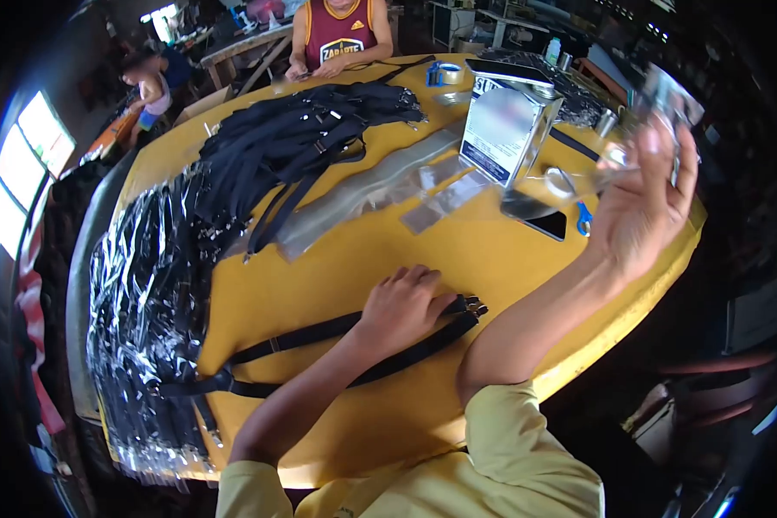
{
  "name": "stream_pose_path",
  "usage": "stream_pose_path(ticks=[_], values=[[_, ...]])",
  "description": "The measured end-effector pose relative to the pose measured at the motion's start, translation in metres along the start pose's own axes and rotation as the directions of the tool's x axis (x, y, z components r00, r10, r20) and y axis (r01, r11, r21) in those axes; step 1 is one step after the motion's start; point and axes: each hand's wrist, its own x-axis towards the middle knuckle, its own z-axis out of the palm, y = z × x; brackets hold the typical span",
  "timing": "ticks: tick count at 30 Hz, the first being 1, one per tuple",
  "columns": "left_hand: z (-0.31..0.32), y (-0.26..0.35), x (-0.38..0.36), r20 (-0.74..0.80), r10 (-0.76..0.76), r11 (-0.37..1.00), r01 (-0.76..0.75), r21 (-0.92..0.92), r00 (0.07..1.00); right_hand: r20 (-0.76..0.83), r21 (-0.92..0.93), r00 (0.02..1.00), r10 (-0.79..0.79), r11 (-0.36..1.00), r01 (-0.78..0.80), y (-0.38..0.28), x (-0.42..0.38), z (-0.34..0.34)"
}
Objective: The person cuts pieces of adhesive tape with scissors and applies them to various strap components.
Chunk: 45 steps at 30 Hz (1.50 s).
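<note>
A pair of black suspenders [298,334] with metal clips lies on the yellow table in front of me. My left hand [401,304] rests over its straps near the clip end, palm down, the thumb apart from the loosely bent fingers. Raised at the right, my right hand [643,194] pinches a clear plastic bag [675,97], which is smeared by motion. Below that hand are blue-handled scissors [584,219] and a dark phone [535,216].
A pile of black straps [293,125] and plastic-wrapped suspenders [147,319] cover the table's left side. A metal can [505,125], clear plastic sleeves [445,200] and a tape dispenser [445,74] stand or lie farther back. A person [341,39] sits across the table.
</note>
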Motion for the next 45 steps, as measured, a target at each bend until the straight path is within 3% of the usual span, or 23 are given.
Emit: stream_pose_path(ticks=[6,8,11,14,16,17,18,21,22,24,26,27,28,30,32,36,38,42,45], values=[[0.046,0.010,0.025,0.217,0.118,0.968,-0.161,0.193,0.969,0.001,-0.129,1.000,0.011,0.992,-0.011,-0.001,0.006,-0.027],[0.060,0.004,0.021,0.202,0.249,0.917,-0.298,0.266,0.947,0.032,-0.106,0.997,0.075,0.992,-0.071,0.004,0.010,-0.045],[0.069,0.003,0.014,0.097,0.293,0.908,-0.309,0.283,0.951,-0.045,-0.098,0.992,0.122,0.987,-0.126,0.012,0.008,-0.042],[0.066,0.002,0.017,0.061,0.304,0.905,-0.308,0.294,0.951,-0.008,-0.072,0.990,0.140,0.987,-0.140,0.020,0.006,-0.035],[0.054,0.008,0.020,0.136,0.204,0.954,-0.228,0.193,0.969,-0.032,-0.088,0.992,0.124,0.988,-0.126,0.020,0.003,-0.023],[0.045,0.006,0.023,0.148,0.138,0.989,-0.143,0.026,0.979,-0.021,-0.098,0.992,0.122,0.987,-0.124,0.021,0.002,-0.022],[0.031,0.005,0.025,0.144,0.139,0.989,-0.145,0.031,0.980,-0.013,-0.110,0.993,0.121,0.986,-0.122,0.021,0.001,-0.022],[-0.021,0.001,0.024,-0.009,0.157,0.948,-0.153,-0.280,0.988,0.001,-0.148,0.994,0.109,0.983,-0.107,0.023,-0.001,-0.023],[-0.043,0.000,0.023,-0.010,0.157,0.949,-0.154,-0.275,0.987,-0.005,-0.186,0.993,0.115,0.976,-0.114,0.023,-0.002,-0.021],[-0.080,-0.005,0.023,-0.110,0.134,0.830,-0.173,-0.531,0.985,0.047,-0.166,0.990,0.132,0.979,-0.122,0.026,-0.004,-0.014],[-0.094,-0.023,0.023,-0.352,0.143,0.764,-0.330,-0.555,0.925,0.101,-0.148,0.984,0.145,0.981,-0.129,0.029,-0.009,-0.002],[-0.110,-0.021,0.018,-0.350,0.058,0.696,-0.289,-0.657,0.935,0.054,-0.184,0.974,0.219,0.961,-0.206,0.031,-0.014,0.007],[-0.128,-0.018,0.011,-0.336,-0.027,0.614,-0.250,-0.749,0.941,0.005,-0.216,0.957,0.291,0.935,-0.283,0.035,-0.017,0.013],[-0.149,-0.022,0.001,-0.361,-0.101,0.603,-0.232,-0.763,0.927,0.220,-0.174,0.901,0.373,0.924,-0.340,0.045,-0.023,0.024],[-0.165,-0.024,-0.009,-0.319,-0.185,0.655,-0.126,-0.745,0.930,0.299,-0.306,0.812,0.501,0.856,-0.416,0.047,-0.031,0.042],[-0.187,-0.031,-0.020,-0.370,-0.099,0.741,-0.180,-0.647,0.924,0.497,-0.285,0.628,0.599,0.796,-0.533,0.064,-0.054,0.074],[-0.193,-0.032,-0.023,-0.405,-0.069,0.670,-0.258,-0.696,0.912,0.593,-0.285,0.511,0.622,0.756,-0.589,0.065,-0.059,0.085],[-0.205,-0.035,-0.034,-0.405,-0.071,0.647,-0.267,-0.714,0.911,0.633,-0.233,0.404,0.660,0.660,-0.714,0.072,-0.073,0.098],[-0.208,-0.038,-0.036,-0.432,-0.036,0.669,-0.300,-0.680,0.901,0.643,-0.243,0.377,0.667,0.644,-0.725,0.075,-0.077,0.100]])
